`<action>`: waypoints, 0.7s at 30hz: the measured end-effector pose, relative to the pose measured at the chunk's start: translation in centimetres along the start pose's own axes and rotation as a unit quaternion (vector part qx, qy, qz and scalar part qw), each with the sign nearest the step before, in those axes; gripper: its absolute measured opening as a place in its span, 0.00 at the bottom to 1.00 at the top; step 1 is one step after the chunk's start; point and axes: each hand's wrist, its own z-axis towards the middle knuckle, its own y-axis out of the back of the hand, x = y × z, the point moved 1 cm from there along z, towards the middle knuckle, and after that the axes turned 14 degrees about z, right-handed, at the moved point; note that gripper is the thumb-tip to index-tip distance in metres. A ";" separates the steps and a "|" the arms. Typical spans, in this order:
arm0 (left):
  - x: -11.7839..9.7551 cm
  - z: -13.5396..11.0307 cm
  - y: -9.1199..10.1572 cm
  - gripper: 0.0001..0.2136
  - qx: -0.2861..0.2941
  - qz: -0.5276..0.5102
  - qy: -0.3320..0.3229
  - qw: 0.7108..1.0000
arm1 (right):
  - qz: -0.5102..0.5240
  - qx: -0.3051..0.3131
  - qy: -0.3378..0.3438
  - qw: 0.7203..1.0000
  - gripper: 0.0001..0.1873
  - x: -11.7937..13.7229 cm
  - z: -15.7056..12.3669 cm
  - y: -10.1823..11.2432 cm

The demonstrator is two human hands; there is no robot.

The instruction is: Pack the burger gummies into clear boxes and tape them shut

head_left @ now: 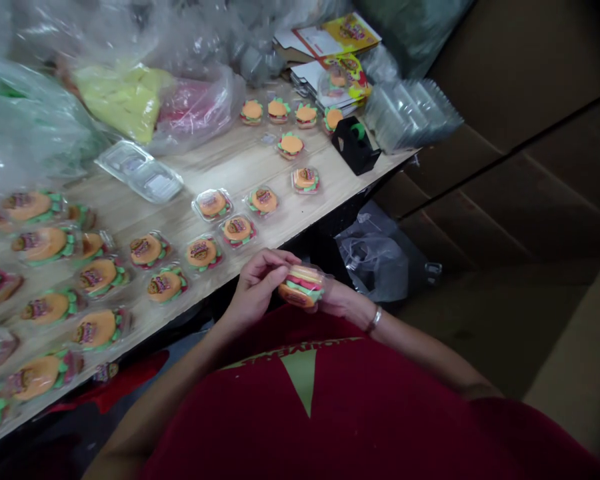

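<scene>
Just off the table's front edge, in front of my body, I hold a toy hamburger in a clear plastic case (303, 287). It is tilted so that its layered side shows: bun, red, yellow and green. My left hand (261, 280) grips its left end, thumb on top. My right hand (337, 298) supports it from the right and below; its fingers are partly hidden behind the case. Nearest on the table are packed toy hamburgers, among them one with a printed label (239, 229) and another (204, 253).
Many more packed hamburgers (100, 275) cover the table's left side. Unlabelled ones (291, 144) sit near a black tape dispenser (356, 145). An open clear clamshell (140, 171), stacked clear cases (410, 113), printed cards (337, 37) and plastic bags (125, 100) lie farther back.
</scene>
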 end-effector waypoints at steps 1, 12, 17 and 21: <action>0.3 0.0 0.0 0.02 -0.023 -0.021 0.023 0.999 | -0.006 -0.006 -0.009 1.000 0.13 -0.1 0.0 0.2; 1.2 -1.1 1.3 0.11 -0.187 -0.036 0.126 0.974 | -0.206 -0.066 0.307 0.927 0.07 2.8 -2.7 -1.1; 0.8 -2.0 0.6 0.11 -0.197 -0.013 0.161 0.967 | -0.172 -0.058 0.253 0.950 0.07 2.2 -2.6 -1.2; 0.5 -2.7 0.2 0.12 -0.207 0.011 0.179 0.962 | -0.199 -0.061 0.248 0.946 0.07 2.2 -2.9 -1.3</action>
